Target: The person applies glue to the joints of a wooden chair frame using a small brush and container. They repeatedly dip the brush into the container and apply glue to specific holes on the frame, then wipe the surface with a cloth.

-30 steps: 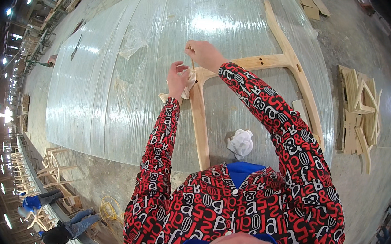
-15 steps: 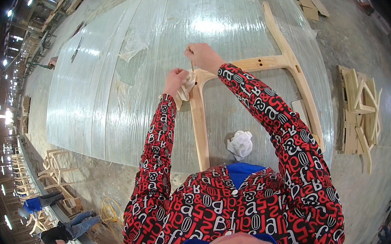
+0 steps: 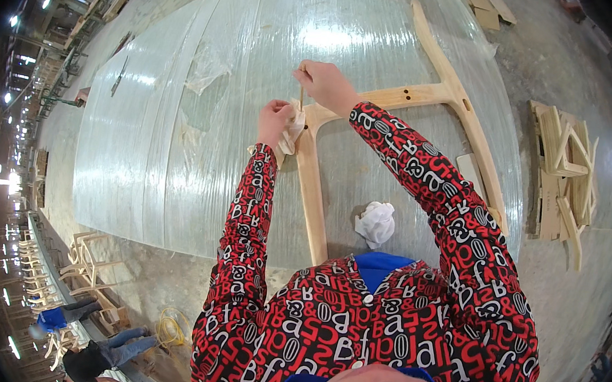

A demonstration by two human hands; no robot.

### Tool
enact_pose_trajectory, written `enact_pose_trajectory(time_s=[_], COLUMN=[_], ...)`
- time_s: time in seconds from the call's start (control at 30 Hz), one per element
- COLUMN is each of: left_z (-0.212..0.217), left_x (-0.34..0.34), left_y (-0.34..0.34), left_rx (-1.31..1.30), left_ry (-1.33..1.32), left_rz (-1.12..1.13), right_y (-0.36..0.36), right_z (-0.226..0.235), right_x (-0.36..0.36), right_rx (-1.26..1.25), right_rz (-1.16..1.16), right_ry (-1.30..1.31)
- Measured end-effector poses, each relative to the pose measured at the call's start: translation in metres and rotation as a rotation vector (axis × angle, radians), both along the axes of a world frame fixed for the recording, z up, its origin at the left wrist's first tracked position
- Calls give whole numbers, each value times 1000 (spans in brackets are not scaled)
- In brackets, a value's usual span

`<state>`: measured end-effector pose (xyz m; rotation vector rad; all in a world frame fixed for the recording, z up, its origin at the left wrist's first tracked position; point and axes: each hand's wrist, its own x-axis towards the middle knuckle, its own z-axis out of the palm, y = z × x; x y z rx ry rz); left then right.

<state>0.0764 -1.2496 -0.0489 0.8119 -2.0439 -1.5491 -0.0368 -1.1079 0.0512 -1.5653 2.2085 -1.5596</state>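
A pale wooden chair frame (image 3: 309, 191), shaped roughly like an H, lies on a table wrapped in clear plastic film (image 3: 237, 140). At its left joint, my left hand (image 3: 275, 119) is closed on a crumpled off-white cloth or bag (image 3: 293, 131); which of the two I cannot tell. My right hand (image 3: 325, 84), just above and to the right, pinches a thin wooden stick (image 3: 301, 96). The stick points down toward the whitish bundle, and its lower tip is hard to make out. Dark holes (image 3: 407, 94) show in the frame's crosspiece.
A wadded white cloth (image 3: 375, 225) lies on the film close to my chest. To the right, pale wooden parts (image 3: 567, 161) are stacked on cardboard. Two other people (image 3: 109, 360) are at the lower left, near wooden chair frames (image 3: 85, 262) and a coiled yellow hose (image 3: 173, 327).
My right hand has shifted slightly up and to the right, and more of the stick shows beneath it. My left hand has risen slightly, still at the whitish bundle.
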Motion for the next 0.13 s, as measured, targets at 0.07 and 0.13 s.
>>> enact_pose_trajectory(time_s=[0.07, 0.13], left_z=[4, 6], left_x=[4, 8], left_y=[2, 3], left_rx=[-11, -35], left_ry=[10, 22], left_rz=[5, 4], right_y=[-2, -5], right_z=[-1, -3], right_x=[0, 2], right_rx=[-14, -20], right_rz=[19, 31], right_ry=[4, 3])
